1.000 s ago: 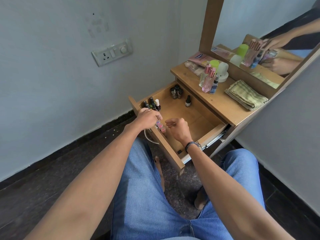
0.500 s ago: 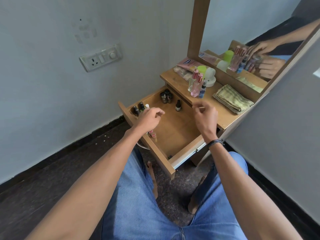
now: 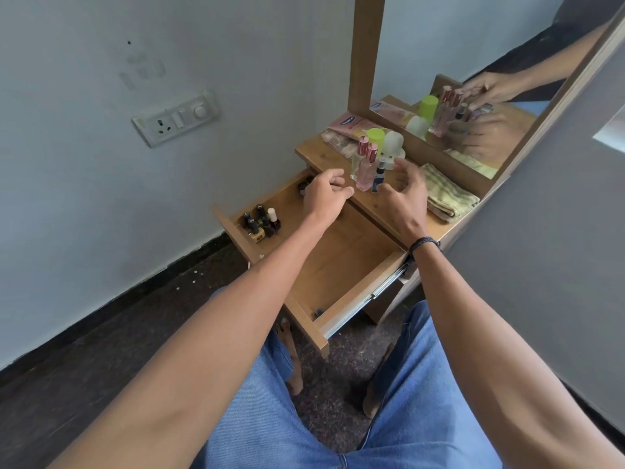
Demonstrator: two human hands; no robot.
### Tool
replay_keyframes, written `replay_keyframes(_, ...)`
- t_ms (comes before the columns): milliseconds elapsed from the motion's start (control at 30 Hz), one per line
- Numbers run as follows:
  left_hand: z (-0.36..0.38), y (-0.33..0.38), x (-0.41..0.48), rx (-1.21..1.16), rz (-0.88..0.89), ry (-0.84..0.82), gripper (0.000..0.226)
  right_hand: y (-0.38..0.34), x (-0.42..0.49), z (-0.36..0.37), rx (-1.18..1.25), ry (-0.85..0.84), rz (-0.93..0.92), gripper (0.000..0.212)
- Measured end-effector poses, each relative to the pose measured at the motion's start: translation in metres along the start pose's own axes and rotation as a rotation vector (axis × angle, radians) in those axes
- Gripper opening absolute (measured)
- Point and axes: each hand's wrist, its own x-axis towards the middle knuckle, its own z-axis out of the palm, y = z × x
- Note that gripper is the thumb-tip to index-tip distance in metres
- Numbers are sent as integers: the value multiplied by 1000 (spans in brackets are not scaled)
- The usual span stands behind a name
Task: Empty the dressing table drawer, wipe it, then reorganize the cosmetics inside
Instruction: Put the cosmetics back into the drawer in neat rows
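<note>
The wooden drawer stands pulled out, its floor mostly bare. Several nail polish bottles cluster in its front left corner; a few dark bottles at the back are partly hidden by my left hand. My left hand hovers over the drawer's back edge, fingers loosely curled, holding nothing. My right hand is spread open just right of the pink perfume bottles and a small dark spray bottle on the table top, close to them.
A folded green-yellow cloth lies right of my right hand. A lime-capped bottle, a white roll-on and a pink tube sit by the mirror. A wall socket is on the left wall. My knees are below the drawer.
Both hands left the drawer's front left corner and moved up and back to the bottles on the table top. The right hand opened wide.
</note>
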Motion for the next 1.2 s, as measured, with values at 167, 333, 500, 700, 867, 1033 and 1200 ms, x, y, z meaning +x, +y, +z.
replay_keyframes(167, 18, 5, 8, 7, 0, 25, 42, 3, 3, 0, -68, -62, -62, 53)
replay_keyframes(333, 28, 6, 9, 65, -16, -5, 36, 8, 5, 2, -81, -69, -107, 46)
replay_keyframes(500, 31, 7, 15, 96, -28, 3, 36, 10, 7, 7, -146, -82, -125, 44)
replay_keyframes(700, 34, 6, 12, 61, -23, 22, 31, 14, 6, 6, -148, -84, -131, 31)
replay_keyframes(867, 32, 5, 6, 48, -13, 25, 31, 13, 5, 3, -115, -111, -177, 29)
replay_keyframes(1033, 28, 6, -2, 132, 39, 50, 23, 9, -1, 0, -86, -164, -214, 27)
replay_keyframes(1200, 19, 3, -12, 193, 33, 73, 30, -1, -11, -4, -74, -223, -216, 25)
